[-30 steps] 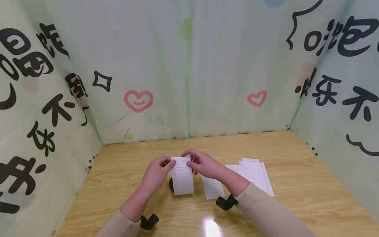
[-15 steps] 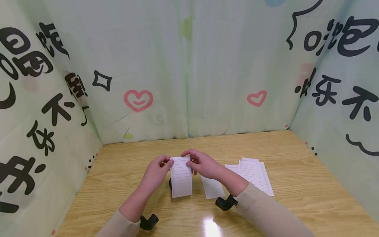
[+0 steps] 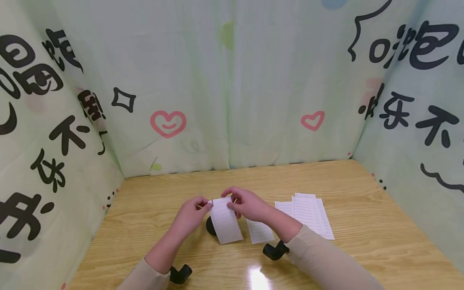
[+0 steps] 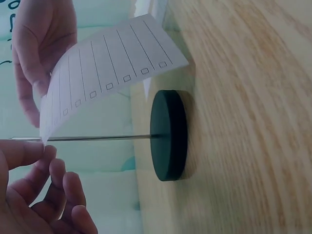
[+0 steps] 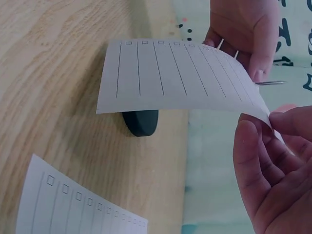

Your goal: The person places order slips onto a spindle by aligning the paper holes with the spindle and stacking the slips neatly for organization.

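Observation:
A white checklist slip (image 3: 226, 225), ruled with lines and small boxes, hangs bent between both hands. My left hand (image 3: 190, 214) pinches its top left corner between thumb and fingers. At the top right, my right hand (image 3: 251, 205) pinches it, thumb on the near face. Beneath stands a paper spike: a thin upright metal rod (image 4: 102, 138) on a round black base (image 4: 168, 136). The rod runs right at the slip's left corner by my left fingertips, and its tip (image 5: 273, 83) shows beyond the slip in the right wrist view. The slip partly covers the base in the head view.
Several similar ruled slips (image 3: 308, 215) lie overlapping on the wooden table (image 3: 152, 225) to the right, one slip (image 3: 260, 231) nearest the spike and partly under my right forearm. A printed curtain (image 3: 232, 100) encloses the table at the back and sides.
The slip's top edge has dropped slightly and tilted, and its lower end has swung right. More of the black base shows at its left. Both hands keep their pinch.

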`<state>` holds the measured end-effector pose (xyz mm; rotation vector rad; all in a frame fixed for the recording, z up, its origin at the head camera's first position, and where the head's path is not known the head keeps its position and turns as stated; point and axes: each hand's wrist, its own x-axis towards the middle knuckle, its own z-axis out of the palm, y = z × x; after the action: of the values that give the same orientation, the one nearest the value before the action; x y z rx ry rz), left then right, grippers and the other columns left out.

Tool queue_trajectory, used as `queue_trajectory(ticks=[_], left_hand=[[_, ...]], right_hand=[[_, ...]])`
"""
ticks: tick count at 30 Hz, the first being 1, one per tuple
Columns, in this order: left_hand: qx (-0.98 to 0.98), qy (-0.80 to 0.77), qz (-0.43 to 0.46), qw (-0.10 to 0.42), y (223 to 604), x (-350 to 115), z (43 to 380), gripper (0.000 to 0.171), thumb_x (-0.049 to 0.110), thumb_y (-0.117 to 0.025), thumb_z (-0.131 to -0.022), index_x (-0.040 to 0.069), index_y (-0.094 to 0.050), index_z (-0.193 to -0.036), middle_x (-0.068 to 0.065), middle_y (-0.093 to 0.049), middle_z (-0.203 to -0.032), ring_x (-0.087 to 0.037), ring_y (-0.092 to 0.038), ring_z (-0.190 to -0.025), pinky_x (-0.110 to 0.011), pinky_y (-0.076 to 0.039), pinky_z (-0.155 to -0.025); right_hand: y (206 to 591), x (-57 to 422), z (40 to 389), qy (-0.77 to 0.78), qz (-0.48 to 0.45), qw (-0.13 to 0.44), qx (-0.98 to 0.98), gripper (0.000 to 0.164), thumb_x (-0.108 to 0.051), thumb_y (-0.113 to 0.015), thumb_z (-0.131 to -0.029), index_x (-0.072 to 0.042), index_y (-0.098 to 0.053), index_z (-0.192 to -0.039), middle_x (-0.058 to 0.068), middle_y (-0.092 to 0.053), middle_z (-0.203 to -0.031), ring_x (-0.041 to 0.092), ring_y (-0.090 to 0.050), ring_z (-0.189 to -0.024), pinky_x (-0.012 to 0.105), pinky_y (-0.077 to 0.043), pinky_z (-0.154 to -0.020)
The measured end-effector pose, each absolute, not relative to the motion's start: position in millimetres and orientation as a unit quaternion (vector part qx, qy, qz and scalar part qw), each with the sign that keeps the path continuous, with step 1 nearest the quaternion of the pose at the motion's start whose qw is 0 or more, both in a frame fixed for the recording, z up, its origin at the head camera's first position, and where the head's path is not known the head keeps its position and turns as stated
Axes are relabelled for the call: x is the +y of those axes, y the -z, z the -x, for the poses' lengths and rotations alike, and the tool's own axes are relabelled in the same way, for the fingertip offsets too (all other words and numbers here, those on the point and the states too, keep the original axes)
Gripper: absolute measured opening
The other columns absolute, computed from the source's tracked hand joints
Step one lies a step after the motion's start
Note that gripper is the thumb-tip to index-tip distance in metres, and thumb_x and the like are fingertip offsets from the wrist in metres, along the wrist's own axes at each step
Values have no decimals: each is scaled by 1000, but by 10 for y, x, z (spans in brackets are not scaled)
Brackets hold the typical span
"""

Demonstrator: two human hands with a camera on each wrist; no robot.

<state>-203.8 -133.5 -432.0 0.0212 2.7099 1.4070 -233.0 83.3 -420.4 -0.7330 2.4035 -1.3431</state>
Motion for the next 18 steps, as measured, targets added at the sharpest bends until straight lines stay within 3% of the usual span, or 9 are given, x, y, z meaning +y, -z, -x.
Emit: queue_trajectory(ticks=[4,10,18], left_hand=[[896,-441,-1,56,4359,-1337,2033,17,31,-65,-97,14,-68,-100,-1,-64,-97,-21,-57,-88,-34,-49,-70],[907,-417,-9,65,4381,-1328,2031,17,28,-68,-95,12,-66,-96,-2,-63,-94,-20,-55,-83,-34,-46,-68],[916,-392,-26,80,4476,-1343,2065,17,27,-71,-92,11,-65,-90,-3,-61,-89,-19,-51,-73,-32,-41,-62]], right_hand=[[4241,820,2324,465,229,156,841,27,-7,-59,-99,-8,-58,-126,7,-56,-84,29,-61,-64,53,-54,-67],[4332,793,2336,458,200,165,850,24,-8,-64,-96,-7,-60,-120,6,-56,-82,23,-60,-60,45,-56,-63],[4418,773,2320,447,189,164,859,15,-7,-61,-97,-7,-63,-112,5,-57,-78,21,-59,-53,43,-55,-56]])
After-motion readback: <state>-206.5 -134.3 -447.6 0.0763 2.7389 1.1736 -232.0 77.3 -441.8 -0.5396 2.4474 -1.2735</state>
